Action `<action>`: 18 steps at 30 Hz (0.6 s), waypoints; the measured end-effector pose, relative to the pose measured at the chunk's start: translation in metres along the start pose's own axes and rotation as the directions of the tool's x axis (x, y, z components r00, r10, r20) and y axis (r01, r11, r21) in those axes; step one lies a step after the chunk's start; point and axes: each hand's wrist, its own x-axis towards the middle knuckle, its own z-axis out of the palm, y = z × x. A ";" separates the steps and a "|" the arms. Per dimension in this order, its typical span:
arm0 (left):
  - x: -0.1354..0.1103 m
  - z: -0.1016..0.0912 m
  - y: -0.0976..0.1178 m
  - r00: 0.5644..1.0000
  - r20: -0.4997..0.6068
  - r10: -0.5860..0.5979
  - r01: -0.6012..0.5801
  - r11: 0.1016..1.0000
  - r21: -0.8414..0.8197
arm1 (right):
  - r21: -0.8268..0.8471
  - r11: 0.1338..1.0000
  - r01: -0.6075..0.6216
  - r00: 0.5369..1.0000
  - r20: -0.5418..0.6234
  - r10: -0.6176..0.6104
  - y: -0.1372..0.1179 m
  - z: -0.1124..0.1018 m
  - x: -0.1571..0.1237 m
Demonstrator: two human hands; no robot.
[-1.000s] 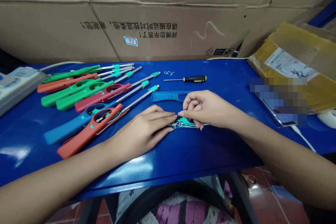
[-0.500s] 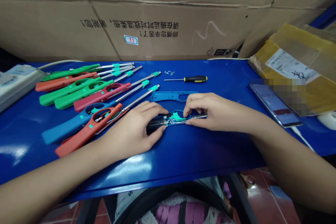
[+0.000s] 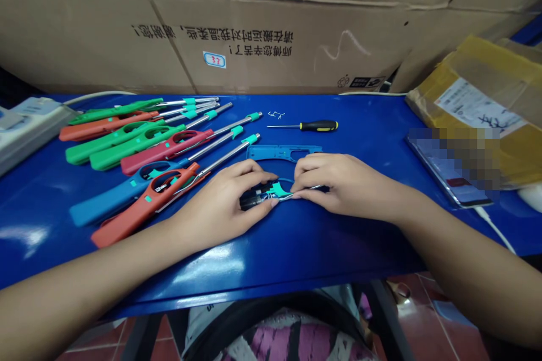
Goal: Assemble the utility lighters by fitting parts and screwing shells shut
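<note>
On the blue table lies an opened long-neck lighter (image 3: 257, 197), its dark fuel tank, green trigger (image 3: 278, 189) and thin white wires exposed. My left hand (image 3: 224, 197) closes around its tank end, with the thumb and fingertips near the wires. At the neck end, my right hand (image 3: 342, 183) pinches the wire and the edge beside the metal tube; its fingertips partly hide them. Just behind both hands is a loose blue handle half-shell (image 3: 271, 152), its inner side facing up.
Several lighters in green, orange, red and blue, such as an orange one (image 3: 127, 220), lie at left. A screwdriver (image 3: 319, 126) and small white bits (image 3: 276, 115) are behind. A phone (image 3: 444, 172) and yellow-taped parcel (image 3: 478, 101) sit right; a large carton (image 3: 169, 62) stands behind.
My right fingertips have moved slightly left along the lighter, toward the trigger. The left thumb has shifted right onto the wires. The whole view has moved slightly.
</note>
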 end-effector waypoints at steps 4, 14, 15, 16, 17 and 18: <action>0.001 0.001 0.000 1.000 -0.005 0.000 0.000 1.000 0.000 | -0.077 0.995 0.063 0.998 -0.002 -0.063 0.001 0.002 0.000; 0.000 0.001 0.004 1.000 -0.012 -0.013 0.013 1.000 0.026 | -0.090 0.994 0.067 0.997 -0.018 -0.069 -0.001 0.001 -0.001; 0.000 0.001 0.004 1.000 -0.010 -0.016 0.016 0.999 0.027 | -0.099 0.993 0.071 0.997 -0.018 -0.073 -0.001 0.001 -0.001; 0.000 0.001 0.004 1.000 -0.008 -0.017 0.018 0.999 0.028 | -0.112 0.991 0.077 0.997 -0.019 -0.080 -0.001 0.002 -0.001; 0.000 0.001 0.004 1.000 -0.004 -0.019 0.019 0.999 0.029 | -0.127 0.988 0.084 0.996 -0.018 -0.087 0.000 0.002 0.000; 0.000 0.001 0.004 1.000 -0.004 -0.018 0.018 0.999 0.030 | -0.141 0.986 0.091 0.995 -0.015 -0.095 0.000 0.003 0.000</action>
